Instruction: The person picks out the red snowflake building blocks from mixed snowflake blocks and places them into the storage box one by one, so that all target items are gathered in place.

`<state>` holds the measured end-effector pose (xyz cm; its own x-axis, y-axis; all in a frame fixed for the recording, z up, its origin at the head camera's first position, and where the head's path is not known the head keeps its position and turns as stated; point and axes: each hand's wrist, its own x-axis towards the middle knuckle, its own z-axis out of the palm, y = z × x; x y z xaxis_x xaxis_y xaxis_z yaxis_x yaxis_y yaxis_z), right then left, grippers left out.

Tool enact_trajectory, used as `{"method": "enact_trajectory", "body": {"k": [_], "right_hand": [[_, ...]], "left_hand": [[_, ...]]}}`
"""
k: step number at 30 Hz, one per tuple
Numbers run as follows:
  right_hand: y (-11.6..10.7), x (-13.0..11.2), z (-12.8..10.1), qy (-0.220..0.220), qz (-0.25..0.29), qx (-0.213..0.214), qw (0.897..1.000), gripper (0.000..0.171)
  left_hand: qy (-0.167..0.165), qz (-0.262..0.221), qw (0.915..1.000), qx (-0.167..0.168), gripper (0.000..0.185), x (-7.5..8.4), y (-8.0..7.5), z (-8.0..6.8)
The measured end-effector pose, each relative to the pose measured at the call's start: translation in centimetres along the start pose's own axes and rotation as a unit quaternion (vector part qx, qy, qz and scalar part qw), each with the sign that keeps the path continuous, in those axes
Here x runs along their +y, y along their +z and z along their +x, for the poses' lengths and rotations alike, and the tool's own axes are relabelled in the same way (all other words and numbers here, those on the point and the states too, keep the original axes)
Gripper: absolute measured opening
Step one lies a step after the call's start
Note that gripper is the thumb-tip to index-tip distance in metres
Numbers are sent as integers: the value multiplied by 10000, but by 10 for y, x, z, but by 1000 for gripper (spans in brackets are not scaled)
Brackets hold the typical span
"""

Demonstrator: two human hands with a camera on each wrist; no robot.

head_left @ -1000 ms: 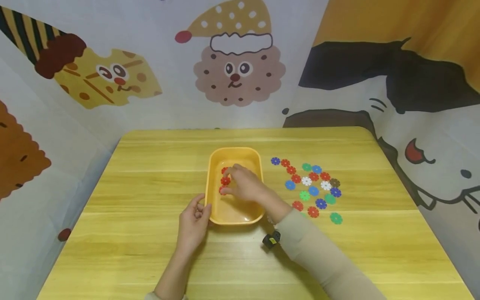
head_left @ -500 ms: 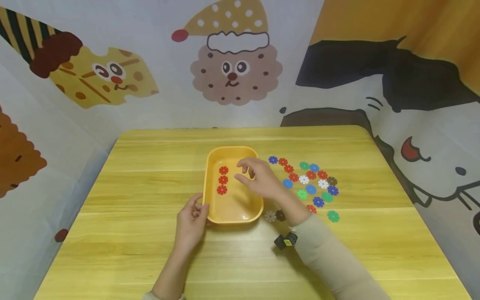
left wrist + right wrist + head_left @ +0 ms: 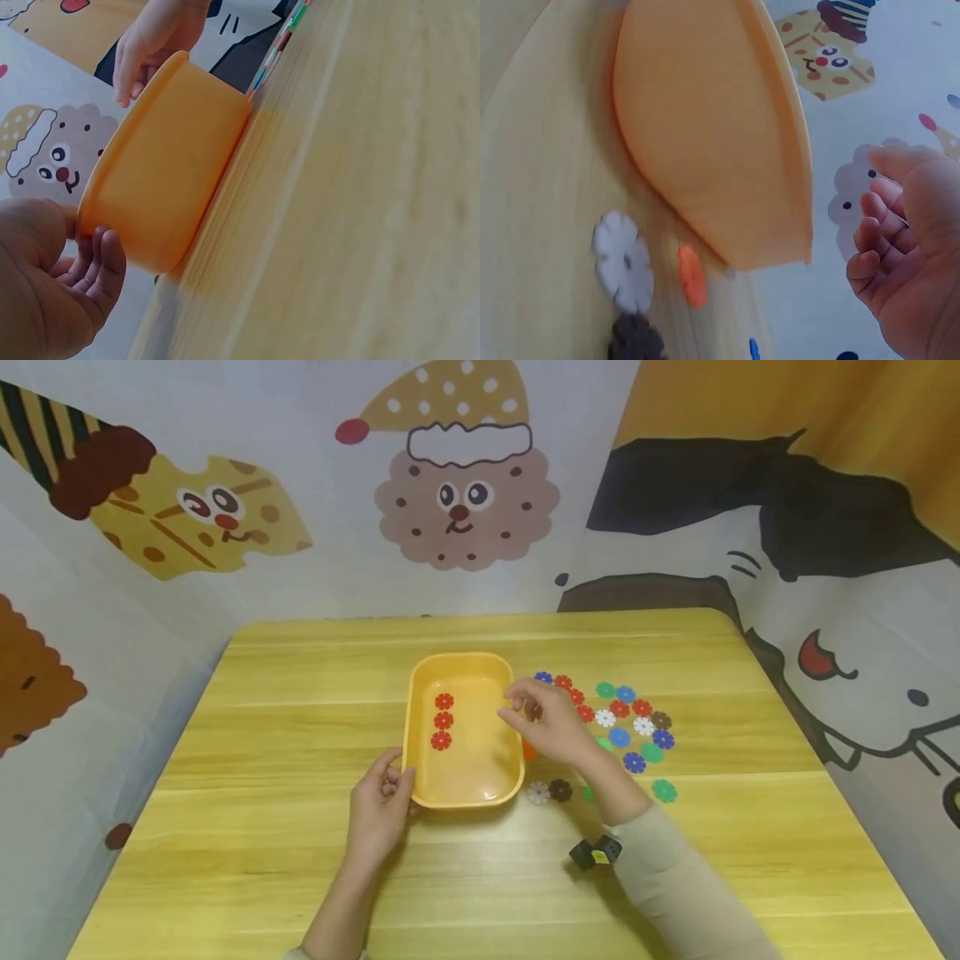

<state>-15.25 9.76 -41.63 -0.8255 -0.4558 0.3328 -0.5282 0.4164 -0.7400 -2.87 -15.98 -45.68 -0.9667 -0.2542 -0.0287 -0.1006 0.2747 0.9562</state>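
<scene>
A yellow-orange plastic tray [image 3: 468,772] stands on the table with three red notched discs [image 3: 443,721] lined up in a column inside it. My left hand [image 3: 375,818] pinches the tray's near left rim; in the left wrist view its thumb and fingers [image 3: 109,262] meet at that edge. Over the tray's right rim hovers my right hand [image 3: 551,722], fingers loosely bent with nothing between them. The right wrist view shows that hand [image 3: 911,247] above and apart from the tray's side wall [image 3: 705,135].
Right of the tray lie several loose snowflake discs in blue, green, red, white and brown, among them a green disc [image 3: 664,791]. A grey-white disc [image 3: 537,792] and a dark brown disc [image 3: 560,790] lie by its near right corner. Behind the wooden table [image 3: 262,860] hangs a cartoon-printed cloth [image 3: 315,585].
My right hand has let go of a red disc in the tray's column and drawn back rightward to the right rim. The left hand stays at the tray's edge.
</scene>
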Motion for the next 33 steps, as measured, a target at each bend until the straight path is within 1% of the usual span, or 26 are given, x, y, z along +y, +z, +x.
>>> {"method": "enact_trajectory", "body": {"k": [6,14,22,29,33], "right_hand": [[-13,10,-9,195,-135,-205,9995,27],[-28,26,-20,272,-326,-436,9981,25],[-36,40,-30,400,-556,-877,9938,23],[-45,48,-42,586,-724,-1043,9902,26],[-50,55,-48,727,-800,-1176,9872,26]], "left_hand": [[23,39,10000,39,40,0,0,0],[-55,-229,9997,-70,45,1,-1,0],[-140,-340,9993,-83,44,4,-1,0],[-130,-471,9987,-139,44,1,0,1],[-202,-479,9986,-123,46,0,0,2]]}}
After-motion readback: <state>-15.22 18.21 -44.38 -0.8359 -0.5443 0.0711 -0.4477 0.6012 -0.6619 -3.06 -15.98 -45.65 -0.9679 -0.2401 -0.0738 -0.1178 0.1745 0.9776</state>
